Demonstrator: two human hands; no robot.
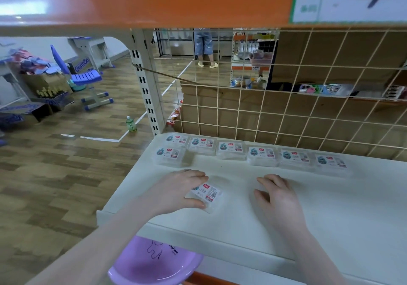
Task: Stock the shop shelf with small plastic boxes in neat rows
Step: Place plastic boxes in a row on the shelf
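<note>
My left hand grips a small clear plastic box with a white printed label, lying on the white shelf near its front left. My right hand rests beside it on the bare shelf, fingers loosely bent and holding nothing. Several identical boxes stand in a row along the wire grid at the back. One more box sits in front of that row at the left end.
A cream wire grid backs the shelf, with brown cardboard behind it. An orange shelf edge hangs overhead. A purple plastic basin lies below the shelf front. A green bottle stands on the wooden floor at left.
</note>
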